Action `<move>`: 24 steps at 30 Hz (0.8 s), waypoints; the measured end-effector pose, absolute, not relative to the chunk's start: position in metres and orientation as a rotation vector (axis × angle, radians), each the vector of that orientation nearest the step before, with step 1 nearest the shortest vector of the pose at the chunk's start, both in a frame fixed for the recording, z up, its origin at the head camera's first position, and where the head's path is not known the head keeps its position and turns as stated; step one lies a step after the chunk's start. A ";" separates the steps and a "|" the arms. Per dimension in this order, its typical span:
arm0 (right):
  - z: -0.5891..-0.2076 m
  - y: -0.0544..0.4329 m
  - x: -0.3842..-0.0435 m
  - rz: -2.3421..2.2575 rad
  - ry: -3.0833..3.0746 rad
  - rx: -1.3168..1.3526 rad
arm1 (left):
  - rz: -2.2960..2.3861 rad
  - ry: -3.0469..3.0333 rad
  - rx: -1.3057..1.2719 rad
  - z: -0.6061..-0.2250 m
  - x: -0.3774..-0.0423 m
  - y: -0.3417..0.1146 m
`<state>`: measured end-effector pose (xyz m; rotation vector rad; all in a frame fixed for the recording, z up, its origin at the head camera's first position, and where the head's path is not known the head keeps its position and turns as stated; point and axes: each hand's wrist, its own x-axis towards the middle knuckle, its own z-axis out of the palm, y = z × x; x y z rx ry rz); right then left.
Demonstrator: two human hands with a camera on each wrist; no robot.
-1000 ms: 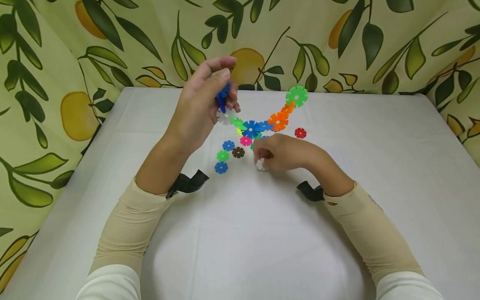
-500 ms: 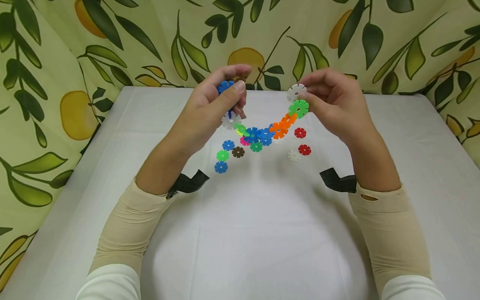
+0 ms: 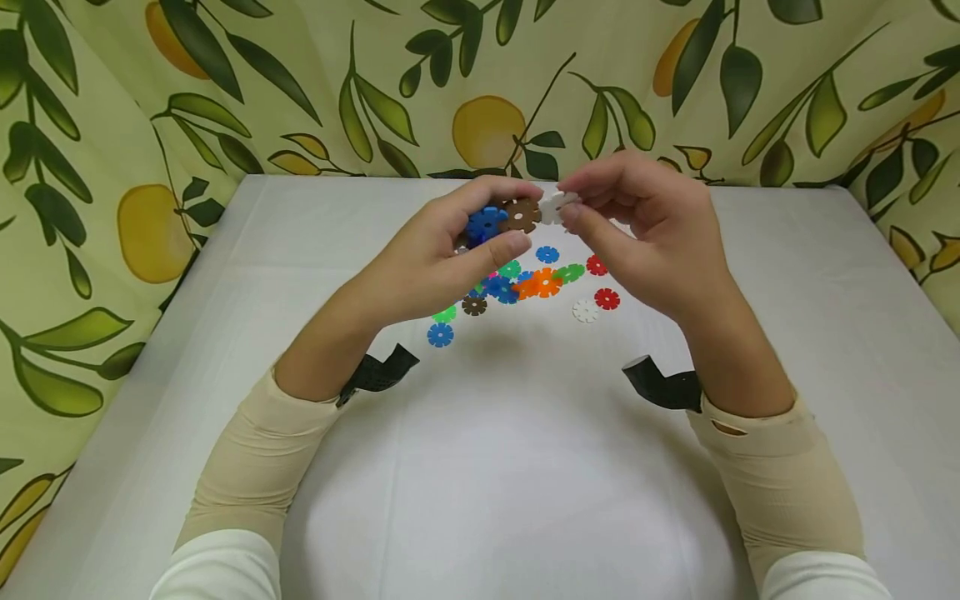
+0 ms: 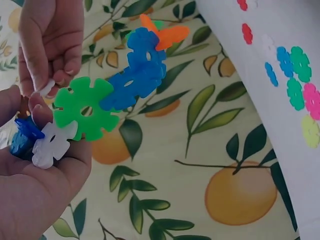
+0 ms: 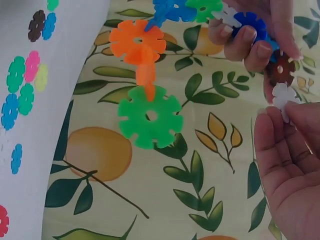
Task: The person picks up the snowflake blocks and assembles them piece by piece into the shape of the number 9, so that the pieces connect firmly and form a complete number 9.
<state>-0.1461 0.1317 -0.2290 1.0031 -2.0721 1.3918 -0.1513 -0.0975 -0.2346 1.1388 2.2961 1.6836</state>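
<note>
We see a white-covered table (image 3: 487, 483) with small notched discs lying flat on its far half. We count a blue disc (image 3: 440, 335), a light green disc (image 3: 444, 314) and a brown disc (image 3: 474, 305) in one cluster, a white disc (image 3: 585, 311) just beside a red disc (image 3: 607, 298), another red disc (image 3: 597, 265) and, between these groups, pink (image 4: 312, 99) and yellow (image 4: 310, 131) discs.

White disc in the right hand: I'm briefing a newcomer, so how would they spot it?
Above the white table, find the right hand. It pinches the white disc beside a brown disc. Its whiteness separates it from that and the blue disc beyond.
</note>
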 end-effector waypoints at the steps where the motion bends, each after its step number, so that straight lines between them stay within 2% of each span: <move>1: -0.229 0.131 -0.145 1.376 -2.076 1.008 | 1.672 2.304 1.136 -0.235 -0.151 -0.097; 15: -0.237 0.123 -0.144 1.082 -2.116 1.044 | 1.593 2.298 1.057 -0.239 -0.155 -0.096; 24: -0.240 0.124 -0.148 1.323 -2.086 1.041 | 1.642 2.243 1.050 -0.238 -0.158 -0.098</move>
